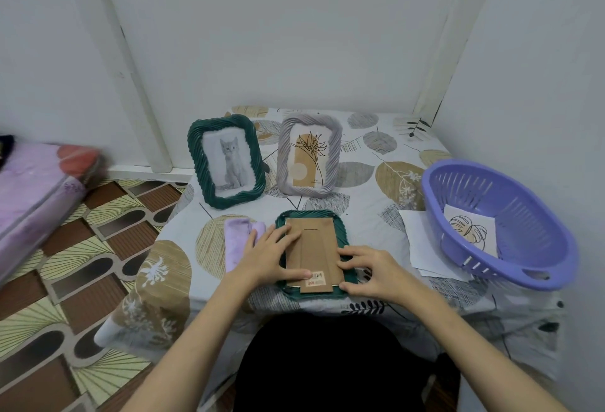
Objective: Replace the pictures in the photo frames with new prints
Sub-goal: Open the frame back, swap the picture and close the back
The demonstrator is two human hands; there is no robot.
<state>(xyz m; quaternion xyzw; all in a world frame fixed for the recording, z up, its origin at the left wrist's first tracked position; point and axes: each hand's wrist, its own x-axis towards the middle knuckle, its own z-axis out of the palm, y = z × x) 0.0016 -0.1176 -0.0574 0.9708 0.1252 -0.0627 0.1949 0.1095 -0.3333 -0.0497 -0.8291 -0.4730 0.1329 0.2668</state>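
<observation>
A dark green frame (342,225) lies face down near the table's front edge, its brown cardboard back (314,248) upward with a barcode sticker at the bottom. My left hand (268,254) rests flat on the frame's left side, thumb by the sticker. My right hand (370,269) presses the frame's lower right edge with bent fingers. Behind stand a green frame with a cat picture (227,163) and a grey frame with a plant print (307,158). A line-art print (471,228) lies in the purple basket (543,254).
A folded lilac cloth (239,241) lies left of the flat frame. White sheets (422,244) lie under the basket's left side. The table wears a leaf-patterned cloth (370,176). A pink mattress (36,189) sits on the floor at left. Walls close in behind and to the right.
</observation>
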